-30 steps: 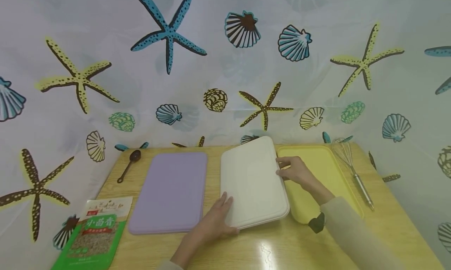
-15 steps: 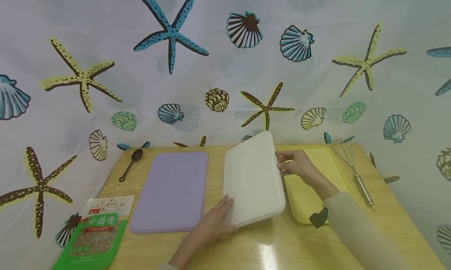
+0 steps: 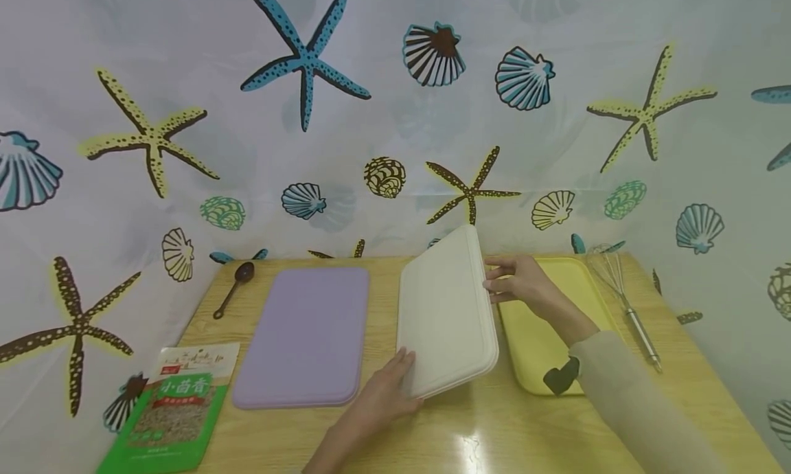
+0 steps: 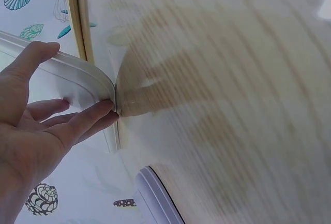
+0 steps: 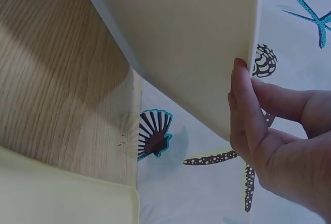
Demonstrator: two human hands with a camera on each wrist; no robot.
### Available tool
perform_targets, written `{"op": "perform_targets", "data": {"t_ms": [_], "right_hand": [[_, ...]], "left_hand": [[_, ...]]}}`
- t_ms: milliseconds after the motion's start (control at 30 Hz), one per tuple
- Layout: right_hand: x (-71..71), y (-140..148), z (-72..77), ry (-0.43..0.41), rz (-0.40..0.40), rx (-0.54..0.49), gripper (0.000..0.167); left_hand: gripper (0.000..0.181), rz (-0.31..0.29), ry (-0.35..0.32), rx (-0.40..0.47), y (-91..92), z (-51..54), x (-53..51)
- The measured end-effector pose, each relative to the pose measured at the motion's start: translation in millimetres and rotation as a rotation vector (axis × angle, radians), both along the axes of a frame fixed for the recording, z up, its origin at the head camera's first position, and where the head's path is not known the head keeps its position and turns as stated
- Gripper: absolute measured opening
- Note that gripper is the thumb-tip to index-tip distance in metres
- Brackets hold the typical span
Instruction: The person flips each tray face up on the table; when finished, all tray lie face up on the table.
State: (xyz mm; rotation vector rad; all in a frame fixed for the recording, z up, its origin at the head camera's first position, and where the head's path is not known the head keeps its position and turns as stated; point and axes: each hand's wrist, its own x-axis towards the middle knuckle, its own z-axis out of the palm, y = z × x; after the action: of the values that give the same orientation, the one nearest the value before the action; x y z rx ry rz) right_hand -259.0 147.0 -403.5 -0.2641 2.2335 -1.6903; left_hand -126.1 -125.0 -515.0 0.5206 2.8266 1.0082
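A white rectangular tray (image 3: 441, 316) stands tilted over the middle of the table, its right side raised and its left side low. My left hand (image 3: 380, 398) holds its near left corner; in the left wrist view the thumb and fingers (image 4: 83, 120) lie on either side of the rim, close to the tabletop. On the raised right edge, my right hand (image 3: 525, 285) pinches the rim between thumb and fingers (image 5: 247, 105), seen in the right wrist view. To the left lies a purple tray (image 3: 303, 336), and to the right a yellow tray (image 3: 544, 323), partly behind my right forearm.
At the table's left side lie a dark brown spoon (image 3: 244, 273) and a green seasoning packet (image 3: 179, 405). A metal whisk (image 3: 639, 330) lies right of the yellow tray. A curtain (image 3: 371, 130) printed with starfish and shells hangs behind the wooden table (image 3: 445, 439).
The white tray has tipped further up, its right edge rising with my right hand. My left hand stays at the near left corner. The head view has shifted slightly.
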Motion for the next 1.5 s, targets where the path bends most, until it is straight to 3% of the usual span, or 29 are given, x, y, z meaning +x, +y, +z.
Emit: {"op": "perform_targets", "data": {"t_ms": [267, 500, 733, 1100, 1300, 1500], "right_hand": [[1.0, -4, 10.6, -0.032, 0.006, -0.026, 0.056], [2.0, -12, 22.4, -0.034, 0.016, -0.047, 0.053], [2.4, -24, 30.0, -0.038, -0.016, -0.099, 0.052], [3.8, -49, 45.0, -0.046, -0.02, -0.144, 0.052], [3.3, -62, 49.2, -0.059, -0.011, -0.135, 0.052], [2.4, -74, 49.0, -0.07, 0.0, -0.156, 0.054]], "left_hand": [[0.076, 0.007, -0.002, 0.092, 6.6, 3.5, 6.9], [0.075, 0.022, 0.023, 0.157, 12.9, 0.4, 8.4], [0.076, 0.069, -0.024, 0.274, 22.0, 5.1, 12.7], [0.075, 0.12, -0.042, 0.331, 35.1, 12.4, 17.2], [0.074, 0.122, 0.006, 0.349, 36.9, 23.8, 20.8], [0.074, 0.119, 0.036, 0.391, 37.7, 47.1, 22.1]]}}
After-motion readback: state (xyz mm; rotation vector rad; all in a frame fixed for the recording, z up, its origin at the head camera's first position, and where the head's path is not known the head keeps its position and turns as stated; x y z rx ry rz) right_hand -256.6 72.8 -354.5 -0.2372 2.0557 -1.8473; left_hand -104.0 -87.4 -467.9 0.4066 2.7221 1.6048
